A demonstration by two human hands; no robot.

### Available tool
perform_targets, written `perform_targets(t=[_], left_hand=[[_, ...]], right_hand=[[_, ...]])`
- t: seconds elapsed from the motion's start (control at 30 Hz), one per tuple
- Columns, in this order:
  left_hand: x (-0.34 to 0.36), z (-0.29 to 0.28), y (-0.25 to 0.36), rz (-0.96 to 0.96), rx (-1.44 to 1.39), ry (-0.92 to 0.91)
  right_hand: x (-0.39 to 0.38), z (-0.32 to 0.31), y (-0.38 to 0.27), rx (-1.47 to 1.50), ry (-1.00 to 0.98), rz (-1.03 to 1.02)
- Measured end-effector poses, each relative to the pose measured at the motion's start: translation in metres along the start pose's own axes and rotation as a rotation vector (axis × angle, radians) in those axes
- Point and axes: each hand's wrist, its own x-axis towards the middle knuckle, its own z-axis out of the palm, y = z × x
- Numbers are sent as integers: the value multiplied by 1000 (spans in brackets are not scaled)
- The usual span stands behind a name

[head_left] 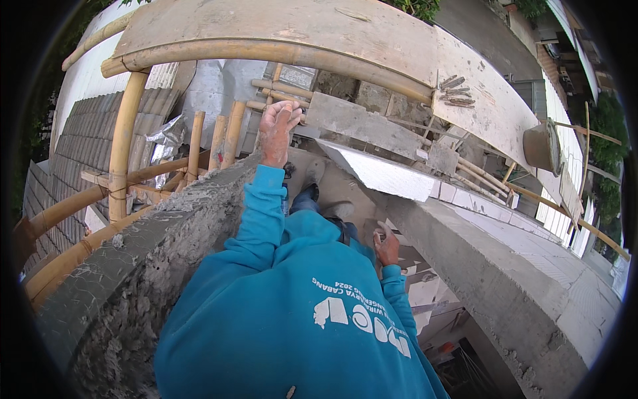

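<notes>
**Looking down from the head**

We look through one wide fisheye, the left of a side-by-side pair worn on the person's head. It faces steeply down: the sweater [272, 306] is close and fills the lower middle, with the left hand [279, 130] and right hand [386, 247] beyond it and the feet [316, 173] lower down. Our left is the person's left. Toward the upper edge we see out to the road [475, 30], much farther off. Near the dark rim, long edges such as the plank's [279, 23] bow.
</notes>
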Motion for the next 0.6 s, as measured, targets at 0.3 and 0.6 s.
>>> perform_targets(t=[0.3, 0.6], left_hand=[[-158, 107, 194, 470, -25, -1488], [-314, 181, 164, 147, -797, -1859]], right_hand=[[-40, 24, 58, -10, -4, 134], [-101, 59, 149, 127, 21, 296]])
